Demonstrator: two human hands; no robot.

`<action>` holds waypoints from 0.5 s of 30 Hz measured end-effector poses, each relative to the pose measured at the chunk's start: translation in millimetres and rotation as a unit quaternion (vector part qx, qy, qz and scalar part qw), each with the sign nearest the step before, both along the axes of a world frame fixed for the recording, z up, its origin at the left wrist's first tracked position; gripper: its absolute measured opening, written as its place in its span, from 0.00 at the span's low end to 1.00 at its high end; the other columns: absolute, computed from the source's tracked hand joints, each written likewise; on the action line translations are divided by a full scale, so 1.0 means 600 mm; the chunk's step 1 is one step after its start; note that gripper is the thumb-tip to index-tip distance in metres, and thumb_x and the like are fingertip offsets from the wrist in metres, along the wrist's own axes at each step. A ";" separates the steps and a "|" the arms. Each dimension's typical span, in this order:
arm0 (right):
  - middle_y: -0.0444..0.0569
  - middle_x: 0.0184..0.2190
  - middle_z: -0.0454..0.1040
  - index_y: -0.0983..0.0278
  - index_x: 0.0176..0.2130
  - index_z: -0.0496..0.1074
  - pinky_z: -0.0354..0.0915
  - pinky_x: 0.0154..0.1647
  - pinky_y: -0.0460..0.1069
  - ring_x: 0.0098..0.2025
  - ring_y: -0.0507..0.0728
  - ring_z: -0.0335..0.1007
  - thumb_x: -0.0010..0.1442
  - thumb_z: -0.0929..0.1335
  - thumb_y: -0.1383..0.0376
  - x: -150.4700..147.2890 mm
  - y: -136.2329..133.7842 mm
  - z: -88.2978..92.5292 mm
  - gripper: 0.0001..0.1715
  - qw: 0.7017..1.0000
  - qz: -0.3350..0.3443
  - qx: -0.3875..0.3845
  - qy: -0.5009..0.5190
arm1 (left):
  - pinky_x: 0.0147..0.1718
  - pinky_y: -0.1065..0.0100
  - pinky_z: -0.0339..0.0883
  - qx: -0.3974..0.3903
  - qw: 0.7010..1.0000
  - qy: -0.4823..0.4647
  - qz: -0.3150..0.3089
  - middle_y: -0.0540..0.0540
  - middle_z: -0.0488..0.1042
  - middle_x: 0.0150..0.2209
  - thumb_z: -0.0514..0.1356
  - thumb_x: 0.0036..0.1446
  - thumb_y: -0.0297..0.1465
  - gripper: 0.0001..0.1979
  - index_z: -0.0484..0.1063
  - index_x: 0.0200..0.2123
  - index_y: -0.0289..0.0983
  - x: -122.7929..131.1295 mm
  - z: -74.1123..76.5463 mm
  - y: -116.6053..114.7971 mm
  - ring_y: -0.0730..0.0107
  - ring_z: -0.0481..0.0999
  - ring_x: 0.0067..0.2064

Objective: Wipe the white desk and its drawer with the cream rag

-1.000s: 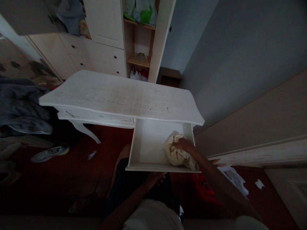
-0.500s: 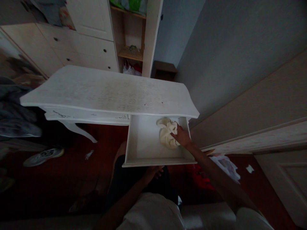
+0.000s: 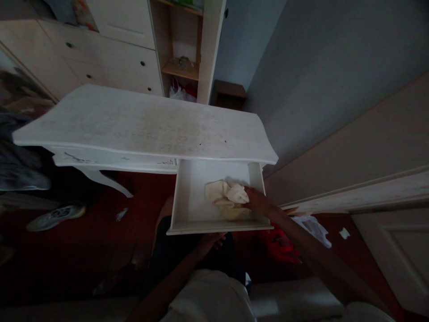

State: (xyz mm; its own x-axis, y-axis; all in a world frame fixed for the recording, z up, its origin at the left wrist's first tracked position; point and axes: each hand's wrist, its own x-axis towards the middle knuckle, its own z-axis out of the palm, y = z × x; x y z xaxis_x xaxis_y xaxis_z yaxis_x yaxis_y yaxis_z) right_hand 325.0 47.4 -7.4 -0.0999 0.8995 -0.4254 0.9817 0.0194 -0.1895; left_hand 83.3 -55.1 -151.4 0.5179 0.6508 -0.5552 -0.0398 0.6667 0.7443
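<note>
My right hand [image 3: 257,201] reaches into the pulled-out drawer [image 3: 191,226] and grips a crumpled cream cloth [image 3: 219,192]. The cloth lies bunched on the drawer's white bottom, in its right half, with part of it spread to the left of my fingers. My left hand [image 3: 212,243] rests near my lap, just below the drawer's front edge. Its fingers are loosely apart and nothing shows in them. The drawer belongs to a white table [image 3: 127,116] whose top carries dark smudges and worn marks.
A cabinet [image 3: 117,53] with an open shelf section stands behind the table, and a wall [image 3: 328,89] runs along the right. Plastic bags [image 3: 313,229] and a red bag [image 3: 279,246] lie on the floor to the right. A shoe [image 3: 55,218] is at the left.
My right hand has moved slightly down toward the drawer's front with the cloth. The cloth has changed its folds and now reaches further left. My left hand stays by my lap.
</note>
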 end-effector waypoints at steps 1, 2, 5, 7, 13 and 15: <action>0.63 0.57 0.70 0.68 0.61 0.60 0.62 0.57 0.53 0.60 0.65 0.67 0.56 0.73 0.59 -0.005 -0.005 0.005 0.39 1.000 -0.003 -0.027 -0.010 | 0.26 0.70 0.62 -0.001 1.000 -0.001 0.001 0.41 0.79 0.38 0.63 0.41 0.54 0.30 0.76 0.37 0.33 0.000 -0.002 0.000 0.70 0.73 0.31; 0.62 0.54 0.72 0.68 0.59 0.62 0.64 0.54 0.52 0.56 0.65 0.70 0.56 0.73 0.60 -0.011 -0.010 0.009 0.36 0.998 -0.005 -0.054 -0.020 | 0.26 0.70 0.62 -0.003 1.000 0.001 0.002 0.41 0.79 0.37 0.63 0.41 0.53 0.29 0.76 0.37 0.34 0.001 -0.003 0.000 0.69 0.73 0.31; 0.62 0.51 0.75 0.68 0.55 0.65 0.66 0.48 0.51 0.51 0.66 0.73 0.56 0.73 0.57 -0.025 -0.021 0.010 0.33 0.994 0.002 -0.101 -0.031 | 0.25 0.70 0.62 -0.007 1.000 0.012 0.005 0.41 0.79 0.37 0.64 0.41 0.52 0.28 0.76 0.36 0.34 0.003 -0.007 -0.001 0.69 0.73 0.31; 0.61 0.51 0.74 0.67 0.55 0.65 0.66 0.48 0.51 0.52 0.66 0.73 0.56 0.73 0.54 -0.027 -0.023 0.007 0.34 0.994 0.018 -0.101 -0.020 | 0.25 0.70 0.62 -0.004 1.000 0.007 0.007 0.40 0.79 0.37 0.65 0.41 0.52 0.28 0.76 0.35 0.34 0.004 -0.007 -0.001 0.69 0.73 0.31; 0.58 0.50 0.74 0.65 0.54 0.69 0.66 0.50 0.52 0.50 0.64 0.72 0.57 0.71 0.51 -0.062 -0.020 0.002 0.31 0.993 0.103 -0.063 0.020 | 0.25 0.70 0.62 0.000 1.000 -0.004 0.007 0.40 0.79 0.38 0.64 0.41 0.53 0.29 0.77 0.36 0.34 0.003 -0.003 -0.003 0.69 0.73 0.30; 0.58 0.51 0.73 0.64 0.55 0.69 0.64 0.53 0.54 0.52 0.64 0.70 0.57 0.71 0.52 -0.096 -0.019 -0.003 0.31 0.987 0.150 -0.033 0.045 | 0.26 0.70 0.62 0.007 1.000 -0.005 0.002 0.41 0.79 0.38 0.64 0.42 0.54 0.29 0.77 0.37 0.34 0.002 -0.002 -0.003 0.69 0.73 0.31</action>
State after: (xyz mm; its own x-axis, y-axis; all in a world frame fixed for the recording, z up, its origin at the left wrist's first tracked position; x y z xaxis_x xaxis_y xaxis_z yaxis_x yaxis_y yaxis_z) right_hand 267.4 35.8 -9.3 -0.3978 0.7944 -0.4590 0.9126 0.2911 -0.2871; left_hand 84.7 -57.0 -152.7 0.5209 0.6602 -0.5411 -0.0504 0.6566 0.7525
